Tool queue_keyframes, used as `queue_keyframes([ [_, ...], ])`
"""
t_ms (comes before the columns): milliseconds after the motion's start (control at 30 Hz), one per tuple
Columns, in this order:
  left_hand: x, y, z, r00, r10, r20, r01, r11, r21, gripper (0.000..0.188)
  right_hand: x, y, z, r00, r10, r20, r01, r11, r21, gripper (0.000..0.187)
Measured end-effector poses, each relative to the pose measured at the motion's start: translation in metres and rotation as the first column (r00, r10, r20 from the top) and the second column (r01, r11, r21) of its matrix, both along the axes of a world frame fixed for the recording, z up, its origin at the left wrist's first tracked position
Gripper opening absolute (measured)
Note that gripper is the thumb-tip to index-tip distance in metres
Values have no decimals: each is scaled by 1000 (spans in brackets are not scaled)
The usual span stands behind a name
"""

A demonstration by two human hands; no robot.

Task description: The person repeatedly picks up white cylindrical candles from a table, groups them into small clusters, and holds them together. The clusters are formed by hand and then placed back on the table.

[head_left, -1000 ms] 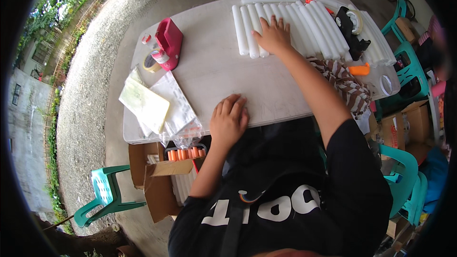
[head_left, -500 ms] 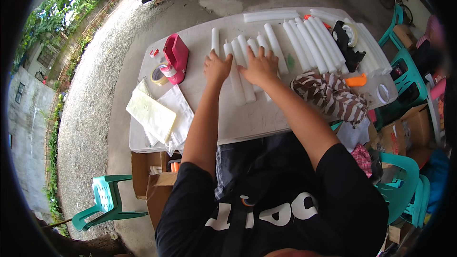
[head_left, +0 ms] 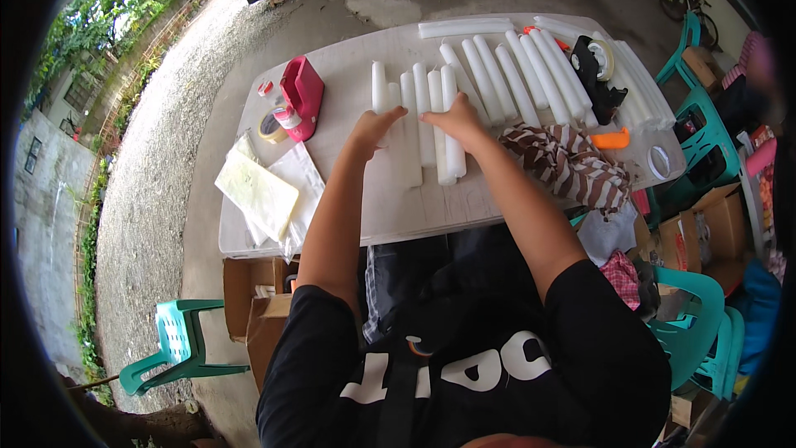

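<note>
Several white candles lie side by side on the table. My left hand (head_left: 375,130) is at the left of a small group, thumb stretched across a cloudy white candle (head_left: 405,153). At that group's right side, my right hand (head_left: 461,123) rests against a white candle (head_left: 453,149), its thumb pointing left over the candles. Both thumbs are apart from the fingers, which are partly hidden. A shorter-looking candle (head_left: 379,87) lies just beyond my left hand, partly covered by it. More candles (head_left: 489,75) lie fanned out to the right of my right hand.
Left on the table (head_left: 332,224) are a pink tape dispenser (head_left: 303,91), a tape roll (head_left: 272,126) and plastic bags (head_left: 257,195). A brown-and-white striped cloth (head_left: 568,162), an orange-handled thing (head_left: 611,139) and a black dispenser (head_left: 590,75) lie right. Green chairs (head_left: 178,336) stand around.
My hands have turned from lying over the candles to the group's two sides, thumbs inward. Some candles have shifted; a few now lie farther right, apart from the group between my hands.
</note>
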State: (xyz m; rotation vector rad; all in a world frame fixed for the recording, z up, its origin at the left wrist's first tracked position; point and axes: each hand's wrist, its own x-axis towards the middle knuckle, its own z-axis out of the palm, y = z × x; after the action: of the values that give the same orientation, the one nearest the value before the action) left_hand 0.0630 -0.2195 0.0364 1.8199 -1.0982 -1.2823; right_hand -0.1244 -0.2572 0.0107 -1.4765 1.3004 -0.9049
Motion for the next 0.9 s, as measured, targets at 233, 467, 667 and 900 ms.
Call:
queue_keyframes([
  [233, -14, 29, -15, 965, 18, -263, -59, 987, -147, 58, -19, 25, 17, 913, 118, 390, -206, 960, 190, 74],
  [467, -54, 63, -10, 807, -190, -559, -124, 872, -474, 57, -32, 48, 36, 840, 260, 477, -284, 959, -24, 71],
  [667, -54, 89, 8, 911, -239, -336, 21, 840, -542, 49, -52, 54, 49, 739, 409, 535, -523, 849, 72, 69],
  [900, -62, 105, -11, 984, -67, -164, -31, 846, -533, 51, -39, 65, 48, 834, 205, 512, -340, 922, 186, 67],
])
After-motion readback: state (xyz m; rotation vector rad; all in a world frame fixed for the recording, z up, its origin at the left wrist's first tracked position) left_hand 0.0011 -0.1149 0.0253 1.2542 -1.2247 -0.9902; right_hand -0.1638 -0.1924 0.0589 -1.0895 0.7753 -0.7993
